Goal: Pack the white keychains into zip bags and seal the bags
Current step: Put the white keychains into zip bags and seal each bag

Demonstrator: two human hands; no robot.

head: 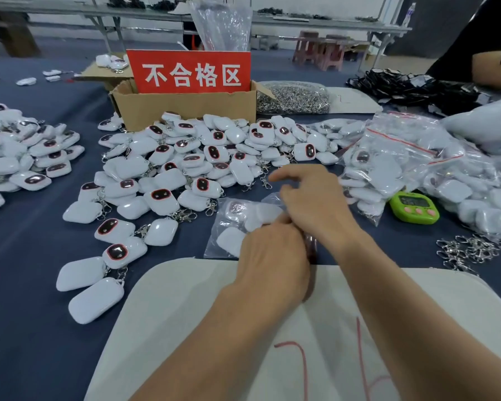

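Blue cloth covers the table (pixel 26 256), with loose white keychains (pixel 168 169) heaped from its middle to the far edge. Toward the near edge, just beyond a white pad (pixel 185 299), lies the zip bag (pixel 232 227), holding several keychains. The left hand (pixel 272 256) pinches the bag's mouth; the right hand (pixel 315 206) grips it alongside, index finger raised. Risk: a keychain or clasp caught in the strip would leave the seal partly open.

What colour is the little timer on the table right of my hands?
Bright green timer, with pink buttons; the head view shows it.
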